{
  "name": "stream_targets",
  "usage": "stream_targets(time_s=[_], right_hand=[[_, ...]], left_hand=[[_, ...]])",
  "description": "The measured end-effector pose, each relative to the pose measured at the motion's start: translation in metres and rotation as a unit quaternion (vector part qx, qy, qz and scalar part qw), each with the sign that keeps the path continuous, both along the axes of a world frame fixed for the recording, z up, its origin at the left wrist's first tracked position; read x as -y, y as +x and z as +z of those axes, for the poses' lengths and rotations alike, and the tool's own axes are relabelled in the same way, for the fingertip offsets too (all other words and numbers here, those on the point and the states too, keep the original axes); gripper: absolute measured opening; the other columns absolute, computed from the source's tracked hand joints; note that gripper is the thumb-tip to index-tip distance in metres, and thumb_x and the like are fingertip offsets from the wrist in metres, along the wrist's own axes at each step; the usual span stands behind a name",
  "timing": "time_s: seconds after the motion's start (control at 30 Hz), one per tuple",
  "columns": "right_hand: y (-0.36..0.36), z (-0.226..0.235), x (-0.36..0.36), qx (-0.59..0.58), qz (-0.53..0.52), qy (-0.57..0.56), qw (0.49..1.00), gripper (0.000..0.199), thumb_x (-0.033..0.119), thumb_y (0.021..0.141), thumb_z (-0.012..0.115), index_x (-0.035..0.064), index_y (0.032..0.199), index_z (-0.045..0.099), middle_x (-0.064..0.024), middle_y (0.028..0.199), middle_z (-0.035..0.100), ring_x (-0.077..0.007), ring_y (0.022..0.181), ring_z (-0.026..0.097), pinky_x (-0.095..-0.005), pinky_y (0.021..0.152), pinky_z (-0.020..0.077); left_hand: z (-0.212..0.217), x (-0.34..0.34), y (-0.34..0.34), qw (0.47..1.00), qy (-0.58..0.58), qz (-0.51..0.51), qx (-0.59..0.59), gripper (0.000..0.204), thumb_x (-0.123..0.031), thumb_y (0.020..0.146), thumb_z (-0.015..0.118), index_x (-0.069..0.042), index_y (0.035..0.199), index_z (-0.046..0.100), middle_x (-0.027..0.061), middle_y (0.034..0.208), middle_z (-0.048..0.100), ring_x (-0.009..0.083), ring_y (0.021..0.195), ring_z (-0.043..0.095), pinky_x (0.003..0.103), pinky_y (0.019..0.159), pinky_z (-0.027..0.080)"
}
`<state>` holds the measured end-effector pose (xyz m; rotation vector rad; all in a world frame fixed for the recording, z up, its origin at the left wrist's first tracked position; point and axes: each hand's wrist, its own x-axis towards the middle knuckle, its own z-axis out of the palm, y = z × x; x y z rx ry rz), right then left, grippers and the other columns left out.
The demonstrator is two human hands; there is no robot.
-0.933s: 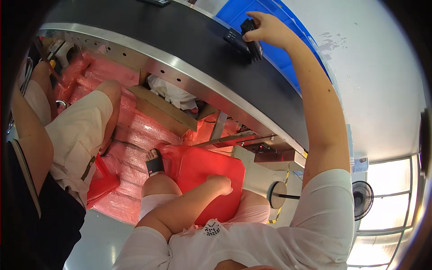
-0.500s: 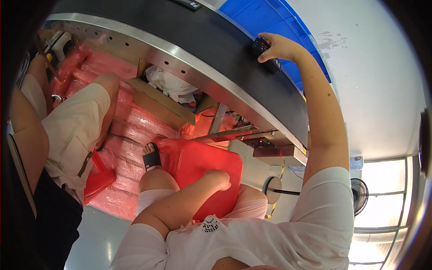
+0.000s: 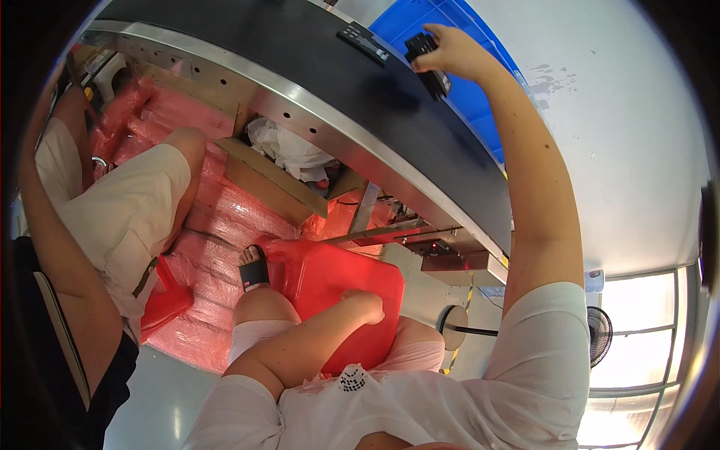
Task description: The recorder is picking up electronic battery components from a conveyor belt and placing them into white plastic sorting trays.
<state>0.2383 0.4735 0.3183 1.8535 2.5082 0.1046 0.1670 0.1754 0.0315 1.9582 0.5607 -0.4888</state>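
Note:
My right hand [image 3: 454, 54] reaches out over the far side of a black conveyor belt [image 3: 300, 67], beside a blue plastic crate [image 3: 480, 94]. Its thumb and fingers are closed on a black remote control [image 3: 435, 81]; whether more than one is in the grip I cannot tell. Left of this hand, another black remote control [image 3: 362, 43] lies on the belt, close to its far edge. My left hand [image 3: 364, 306] rests on a red plastic stool [image 3: 349, 266] in front of me, fingers curled in, with nothing seen in it.
A metal rail [image 3: 270, 97] edges the belt's near side. Below it stands an open cardboard box [image 3: 274, 176] with white plastic inside, on pink bubble wrap [image 3: 206, 262]. Another person's legs [image 3: 131, 202] are at the left. A fan [image 3: 598, 336] stands at the right.
My right hand has moved left and away from me with the held remote. The remote on the belt has come further into view. My left hand stays on the stool.

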Motion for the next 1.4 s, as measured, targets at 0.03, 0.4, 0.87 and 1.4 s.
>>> stream_targets(time_s=[0.03,0.4,0.87,1.4], right_hand=[[-0.017,0.001,-0.003,0.008,0.008,-0.011,1.0,0.081,0.028,0.058,0.073,-0.0079,0.124,0.043,-0.0217,0.105,0.059,-0.0279,0.099,0.057,-0.03,0.087,0.0424],[-0.035,-0.021,-0.032,0.09,-0.044,-0.098,0.99,0.073,0.025,0.058,0.07,-0.0037,0.121,0.047,-0.0186,0.103,0.06,-0.0291,0.098,0.057,-0.0331,0.087,0.0424],[0.063,-0.01,0.065,0.029,-0.059,-0.075,0.995,0.059,0.024,0.058,0.067,-0.0027,0.109,0.054,-0.0199,0.091,0.061,-0.029,0.085,0.059,-0.0335,0.078,0.0456],[0.378,-0.013,0.181,0.03,-0.436,0.012,0.899,0.047,0.02,0.052,0.069,-0.007,0.089,0.059,-0.0198,0.08,0.063,-0.0294,0.075,0.062,-0.0352,0.069,0.049]], left_hand=[[0.001,0.0,-0.003,1.0,0.008,0.01,-0.001,0.041,-0.031,0.084,0.045,-0.005,0.112,0.059,0.0132,0.116,0.057,0.0301,0.105,0.056,0.048,0.084,0.044],[0.002,-0.001,-0.008,0.999,0.035,0.011,0.004,0.044,-0.039,0.085,0.046,-0.005,0.109,0.059,0.0129,0.113,0.059,0.0282,0.103,0.057,0.045,0.084,0.046],[-0.003,-0.008,-0.008,1.0,0.009,0.01,0.008,0.042,-0.035,0.085,0.045,-0.004,0.111,0.058,0.0146,0.116,0.057,0.0288,0.106,0.055,0.042,0.087,0.045],[-0.025,-0.015,0.005,0.997,0.013,-0.059,-0.053,0.048,-0.041,0.086,0.044,0.001,0.096,0.063,0.0184,0.095,0.064,0.0295,0.092,0.061,0.039,0.084,0.047]])
